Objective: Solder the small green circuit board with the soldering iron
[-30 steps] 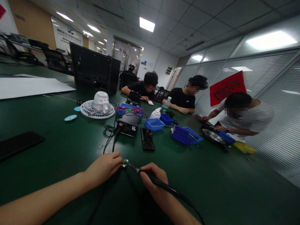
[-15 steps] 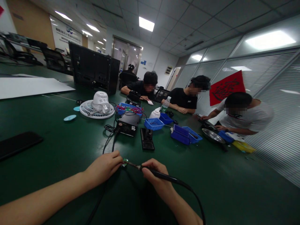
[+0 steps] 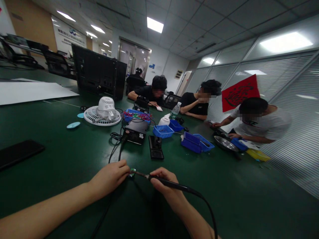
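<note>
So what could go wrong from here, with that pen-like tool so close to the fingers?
The left hand seems to pinch the small green board beside the tip of the soldering iron. If that tip is hot, which I can't see, a slip might burn that hand.

The board is tiny, so a push from the iron could twist it loose.

The cord trails by the right forearm and might snag.
</note>
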{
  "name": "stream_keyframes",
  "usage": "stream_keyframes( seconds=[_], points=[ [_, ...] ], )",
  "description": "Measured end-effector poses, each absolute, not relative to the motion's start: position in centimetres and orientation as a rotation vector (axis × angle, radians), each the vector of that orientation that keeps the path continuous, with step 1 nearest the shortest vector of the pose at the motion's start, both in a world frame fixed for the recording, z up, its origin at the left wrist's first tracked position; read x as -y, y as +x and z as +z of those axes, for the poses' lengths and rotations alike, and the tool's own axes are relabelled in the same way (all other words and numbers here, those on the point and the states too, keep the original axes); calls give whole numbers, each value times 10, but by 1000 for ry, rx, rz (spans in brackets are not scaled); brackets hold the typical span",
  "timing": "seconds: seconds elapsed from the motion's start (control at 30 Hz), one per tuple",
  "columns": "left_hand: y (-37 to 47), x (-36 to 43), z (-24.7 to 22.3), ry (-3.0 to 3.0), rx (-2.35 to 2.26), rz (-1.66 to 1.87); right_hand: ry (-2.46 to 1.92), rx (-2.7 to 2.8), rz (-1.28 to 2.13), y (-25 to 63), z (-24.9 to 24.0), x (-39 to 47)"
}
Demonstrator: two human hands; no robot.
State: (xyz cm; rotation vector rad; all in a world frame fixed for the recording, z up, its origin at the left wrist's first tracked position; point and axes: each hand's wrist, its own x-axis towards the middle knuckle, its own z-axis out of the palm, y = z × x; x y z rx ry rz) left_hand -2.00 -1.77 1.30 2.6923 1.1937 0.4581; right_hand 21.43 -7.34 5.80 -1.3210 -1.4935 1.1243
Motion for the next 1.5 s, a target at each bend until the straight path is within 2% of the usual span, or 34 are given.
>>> stream_keyframes(
  seconds=[0.47, 0.7, 0.87, 1.2, 1.5],
  points=[
    [-18, 20, 15, 2676, -1184, 481, -1214, 1424, 1262, 222, 40, 74],
    [-19, 17, 11, 2673, -1249, 465, -1100, 1027, 1316, 213, 42, 75],
    [-20, 17, 13, 2638, -1259, 457, -1101, 921, 1097, 213, 39, 68],
    [-18, 19, 14, 2694, -1265, 469, -1212, 1636, 491, 208, 38, 86],
    [-18, 20, 15, 2710, -1231, 489, -1202, 1724, 429, 209, 34, 84]
  ],
)
